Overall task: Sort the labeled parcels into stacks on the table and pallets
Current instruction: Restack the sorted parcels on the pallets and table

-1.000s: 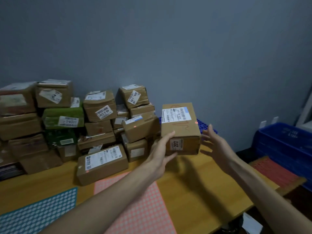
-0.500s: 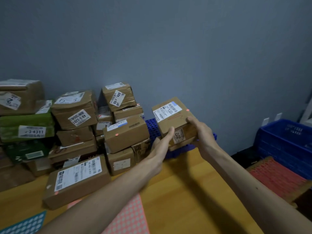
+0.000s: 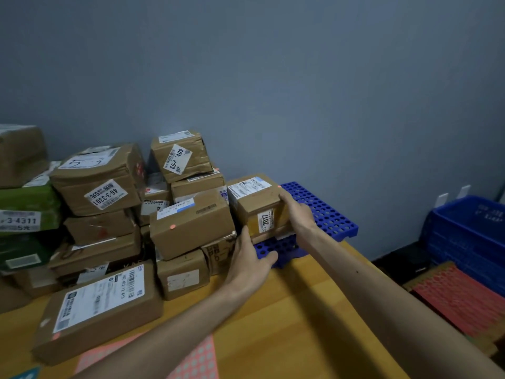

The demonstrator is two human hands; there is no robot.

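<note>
Parcel point(image 3: 257, 203) now down on blue pallet point(image 3: 322, 212)

A parcel sorting room: labelled cardboard parcels point(image 3: 191, 222) stacked on a wooden tabletop point(image 3: 287, 324), blue plastic pallet point(image 3: 325, 212), blue crate point(image 3: 470, 236), bare grey wall point(image 3: 300, 77).

Your one view comes from the camera on your head; it faces forward and a little down, across the bench point(image 3: 295, 318) toward the grey wall point(image 3: 300, 86); the parcel pile point(image 3: 114, 220) stands near, in the left half; the wide lens bends the edges.
</note>
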